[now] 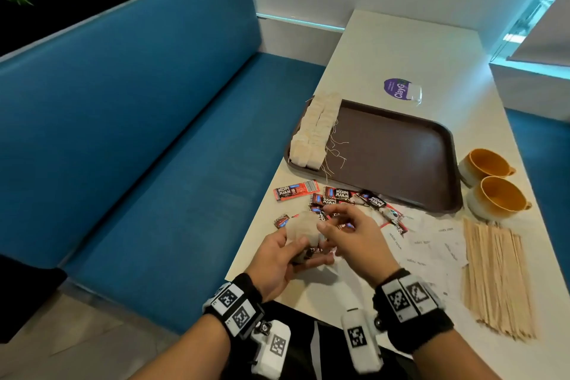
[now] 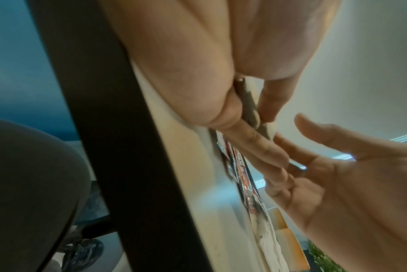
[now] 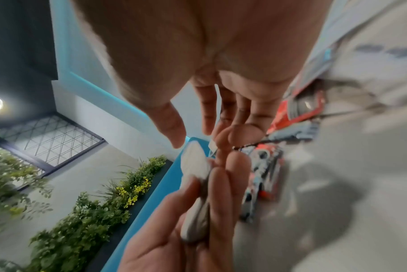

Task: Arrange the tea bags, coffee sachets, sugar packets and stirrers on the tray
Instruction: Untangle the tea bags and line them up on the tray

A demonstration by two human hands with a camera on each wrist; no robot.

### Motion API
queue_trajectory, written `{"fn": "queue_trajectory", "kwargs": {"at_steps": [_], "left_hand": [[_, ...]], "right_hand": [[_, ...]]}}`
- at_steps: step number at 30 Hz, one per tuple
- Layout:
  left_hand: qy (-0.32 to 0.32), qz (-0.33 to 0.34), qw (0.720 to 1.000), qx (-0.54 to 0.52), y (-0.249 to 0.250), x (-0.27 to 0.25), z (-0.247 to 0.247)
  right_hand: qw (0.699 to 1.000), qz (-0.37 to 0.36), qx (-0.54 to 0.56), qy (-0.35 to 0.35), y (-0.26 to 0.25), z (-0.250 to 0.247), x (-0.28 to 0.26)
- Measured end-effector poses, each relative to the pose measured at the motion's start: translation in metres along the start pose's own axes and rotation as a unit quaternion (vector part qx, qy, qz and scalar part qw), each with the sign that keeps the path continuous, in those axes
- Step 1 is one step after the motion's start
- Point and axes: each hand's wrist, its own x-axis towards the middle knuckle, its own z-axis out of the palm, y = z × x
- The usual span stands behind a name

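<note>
My left hand [image 1: 296, 253] grips a small stack of beige tea bags [image 1: 301, 227] over the table's near left corner; the left wrist view shows the tea bags [image 2: 249, 103] pinched between thumb and fingers. My right hand [image 1: 327, 219] hovers just right of them with straight fingers and holds nothing; its fingers [image 3: 209, 119] touch the left fingertips beside the tea bags [image 3: 194, 162]. A brown tray [image 1: 401, 148] carries a row of tea bags [image 1: 314, 133] along its left side. Red-and-black coffee sachets [image 1: 339, 197] lie scattered before the tray. White sugar packets [image 1: 431, 247] and wooden stirrers [image 1: 496, 274] lie to the right.
Two orange cups [image 1: 485, 165] [image 1: 499, 199] stand at the tray's right edge. A purple sticker [image 1: 396, 88] with one lone tea bag [image 1: 414, 92] on it lies beyond the tray. A blue bench [image 1: 138, 133] runs along the table's left side.
</note>
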Motion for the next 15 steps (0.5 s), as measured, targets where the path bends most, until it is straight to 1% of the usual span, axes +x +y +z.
{"fn": "queue_trajectory", "kwargs": {"at_steps": [3,7,11,13,15], "left_hand": [[0.008,0.005,1.000,0.025,0.000,-0.001,0.001],[0.015,-0.006,0.998,0.056,0.000,-0.003,0.002],[0.013,0.011,0.998,0.065,-0.002,-0.002,0.001],[0.010,0.018,0.998,0.058,-0.002,0.000,-0.001],[0.004,0.019,0.999,0.043,0.000,0.000,-0.001]], "right_hand": [[0.997,0.025,0.066,-0.013,0.006,0.003,-0.015],[1.000,0.000,0.030,0.003,0.012,0.000,-0.014],[0.999,0.006,0.038,-0.012,0.008,-0.007,-0.006],[0.998,0.011,0.055,0.001,-0.002,-0.012,0.003],[0.997,0.002,0.065,0.032,-0.012,-0.019,0.018]]}}
